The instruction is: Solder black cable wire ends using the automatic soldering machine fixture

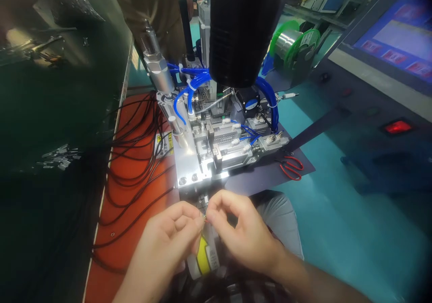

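Observation:
Thin coloured wires show as a small bit between my fingertips, just in front of a metal machine. My left hand pinches them from the left, thumb against forefinger. From the right, my right hand pinches at the same spot, its fingers curled. Most of what lies between the fingers is hidden. Under my hands is a white part with a yellow band and printed characters.
Black cables lie across an orange-red mat. Red-handled pliers rest right of the machine. Behind stand a green-rimmed solder wire spool and a large black cylinder. A control panel is at the right.

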### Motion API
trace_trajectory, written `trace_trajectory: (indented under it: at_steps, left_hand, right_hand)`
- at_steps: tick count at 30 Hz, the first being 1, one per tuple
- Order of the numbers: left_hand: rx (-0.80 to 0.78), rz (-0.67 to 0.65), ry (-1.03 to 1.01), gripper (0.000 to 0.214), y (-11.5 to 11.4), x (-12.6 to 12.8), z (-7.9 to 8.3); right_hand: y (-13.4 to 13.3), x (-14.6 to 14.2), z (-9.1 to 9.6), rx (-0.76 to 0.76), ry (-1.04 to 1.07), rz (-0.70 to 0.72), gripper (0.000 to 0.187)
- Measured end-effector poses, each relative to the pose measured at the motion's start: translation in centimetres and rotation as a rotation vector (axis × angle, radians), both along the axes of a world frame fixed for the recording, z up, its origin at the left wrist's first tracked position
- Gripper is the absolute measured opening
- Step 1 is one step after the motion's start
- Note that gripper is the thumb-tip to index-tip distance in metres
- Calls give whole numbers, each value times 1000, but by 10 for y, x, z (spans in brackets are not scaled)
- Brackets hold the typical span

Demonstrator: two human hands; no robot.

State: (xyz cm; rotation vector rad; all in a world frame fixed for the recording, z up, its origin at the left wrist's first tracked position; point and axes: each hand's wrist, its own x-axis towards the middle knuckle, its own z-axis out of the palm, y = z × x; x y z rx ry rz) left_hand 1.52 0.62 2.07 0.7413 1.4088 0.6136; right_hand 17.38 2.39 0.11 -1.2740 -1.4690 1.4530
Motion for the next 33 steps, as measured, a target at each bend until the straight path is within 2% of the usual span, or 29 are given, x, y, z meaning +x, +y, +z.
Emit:
trace_trajectory:
  at_steps: [3,5,12,16,19,22,28,33]
  left_hand:
    - [-31,-7,2,38,1,-3,-4]
    - [-38,-7,-8,39,2,-4,-5]
    - [-27,8,-9,41,4,0,1]
    - [-8,-5,-23,39,6,2,5]
    - [40,-17,-29,37,10,0,3]
    - [182,-67,44,33,16,-3,-3]
    - [657,-316,572,17,14,-19,-22]
    - [827,-479,645,19,7,-34,-36]
  right_hand:
    - [1,3,-3,-92,52,32,14]
    - [3,5,-2,-93,19,68,17]
    - [14,9,6,133,-216,234,26]
    - [18,11,6,220,-144,309,23]
    - [20,12,1,172,-32,303,21]
    - [22,11,-8,106,47,207,20]
    - [21,11,-26,-19,125,82,25]
    - [18,8,-39,-70,143,56,27]
